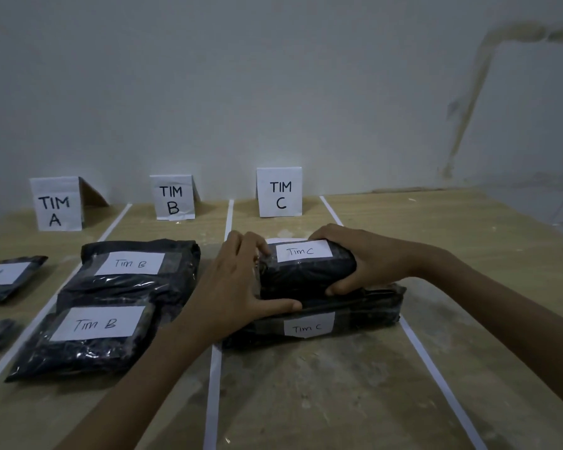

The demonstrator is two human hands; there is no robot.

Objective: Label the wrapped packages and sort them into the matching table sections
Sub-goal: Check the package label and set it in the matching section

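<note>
A small black wrapped package point(306, 274) with a white "Tim C" label lies on top of a flatter black package point(348, 315), also labelled "Tim C". Both lie in the table section in front of the "TIM C" sign point(279, 192). My left hand point(238, 280) grips the small package's left end, thumb stretched along its lower edge. My right hand point(368, 258) grips its right end, fingers over the top and thumb underneath. Two black packages labelled "Tim B" point(134, 271) point(88, 339) lie in the middle section.
Signs "TIM A" point(56, 204) and "TIM B" point(173, 197) stand at the back by the wall. White tape strips point(213, 394) divide the wooden table into sections. Two more black packages point(4, 279) lie at the far left. Bare table lies right of the last strip.
</note>
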